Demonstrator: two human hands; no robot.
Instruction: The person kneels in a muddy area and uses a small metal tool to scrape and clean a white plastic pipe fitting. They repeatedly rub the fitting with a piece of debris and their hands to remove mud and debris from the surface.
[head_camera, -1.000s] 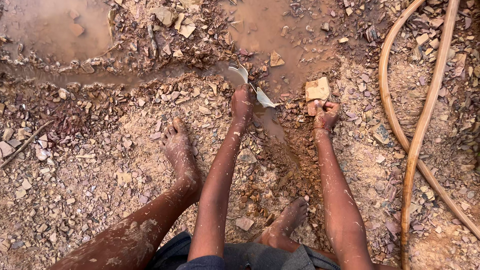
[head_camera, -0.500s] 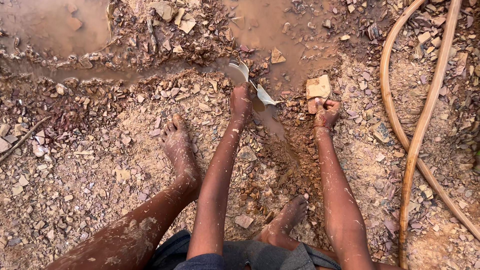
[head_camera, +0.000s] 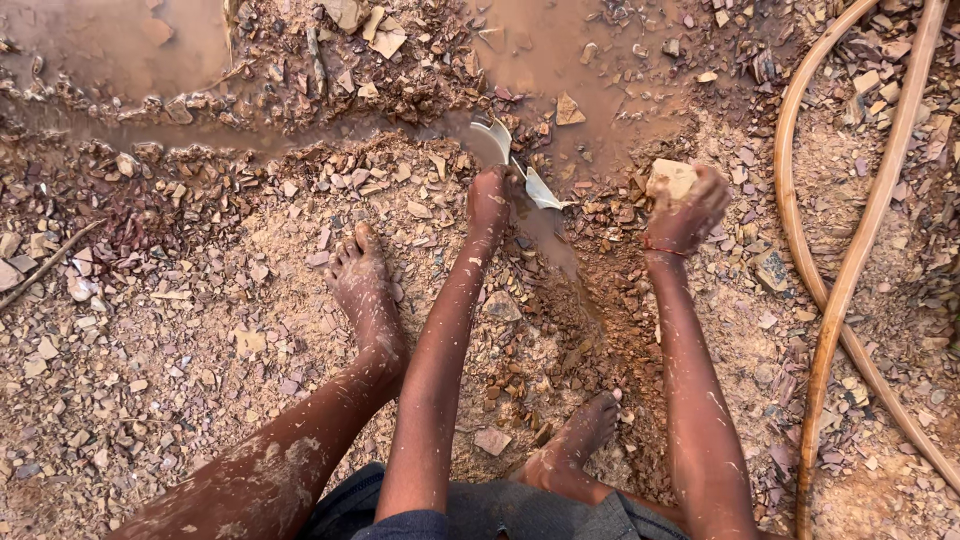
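No real container here, just a muddy puddle (head_camera: 560, 50) and a shallow channel (head_camera: 250, 135) of brown water across the gravel (head_camera: 150, 350). My left hand (head_camera: 492, 198) is clenched on a pale curved shard (head_camera: 515, 165), its edge at the waterline by the puddle. My right hand (head_camera: 688, 212) grips a tan rock (head_camera: 670, 180), fingers wrapped tight, lifted just above the wet dirt. Both bare feet rest on gravel. Hose (head_camera: 850, 250) loops along my right side, well apart from the hands.

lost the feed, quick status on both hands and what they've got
Left hand gripping a white shard at the muddy water's edge. Right hand closed on a tan stone. Hose off right, clear.
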